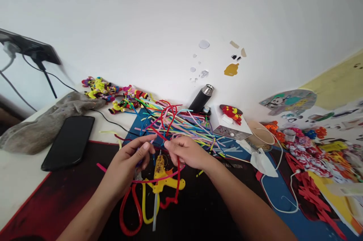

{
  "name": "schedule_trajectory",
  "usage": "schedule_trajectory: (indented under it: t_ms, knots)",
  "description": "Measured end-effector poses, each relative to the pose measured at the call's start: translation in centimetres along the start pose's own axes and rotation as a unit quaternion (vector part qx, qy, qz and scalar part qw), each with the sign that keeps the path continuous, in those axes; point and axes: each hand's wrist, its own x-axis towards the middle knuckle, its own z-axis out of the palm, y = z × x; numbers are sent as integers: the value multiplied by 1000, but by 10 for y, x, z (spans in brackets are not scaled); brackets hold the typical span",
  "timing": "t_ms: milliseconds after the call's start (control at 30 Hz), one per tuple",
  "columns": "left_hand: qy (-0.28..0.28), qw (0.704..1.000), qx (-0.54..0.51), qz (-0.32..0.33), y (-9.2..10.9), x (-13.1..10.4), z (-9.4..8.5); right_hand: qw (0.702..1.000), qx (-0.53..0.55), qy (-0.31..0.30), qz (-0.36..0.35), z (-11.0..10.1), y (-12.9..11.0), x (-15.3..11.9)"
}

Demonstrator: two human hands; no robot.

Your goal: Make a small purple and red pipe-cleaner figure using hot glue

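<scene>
Right hand (185,152) pinching red stem (178,180); left hand (129,161) curled, grip unclear; red-yellow bundle (231,114) atop white box (224,127).

We can't make out the fingertips of the left hand (136,156) or how they meet the red pipe cleaner (178,178), since the curled fingers cover that spot, and the right hand (184,152) hides part of the same strand. The scissors' blades are mostly hidden from us behind the left hand, leaving the red handle (131,212) to view, while the lettering on the dark mat (210,203) is partly covered by the right forearm. The picture's edge cuts off both forearms and the red strips (313,192) at the lower right.
</scene>
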Motion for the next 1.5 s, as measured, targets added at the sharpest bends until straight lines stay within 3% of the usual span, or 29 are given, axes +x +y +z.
schedule_trajectory:
  t_ms: [100, 267, 467, 600, 900, 1233, 1500]
  knots:
    - [-31, 999, -18, -19, 1, -2, 1, 998, 35, -59, -13, 17, 8, -3]
    - [-31, 999, -7, -38, -5, -1, -1, 995, 88, -55, -6, 30, 14, -3]
    - [71, 997, -19, 13, -9, 6, -9, 983, 175, -47, 3, 37, 21, -9]
    - [113, 992, -35, 54, -4, 11, -14, 977, 203, -52, 47, 38, 26, -18]
    - [204, 969, -67, 122, 4, 22, -22, 978, 206, 4, 39, 27, 44, -47]
    - [232, 960, -65, 139, 8, 25, -21, 987, 145, 49, 40, 34, 51, -67]
    - [240, 956, -78, 146, 10, 28, -28, 982, 165, 81, 49, 32, 60, -85]
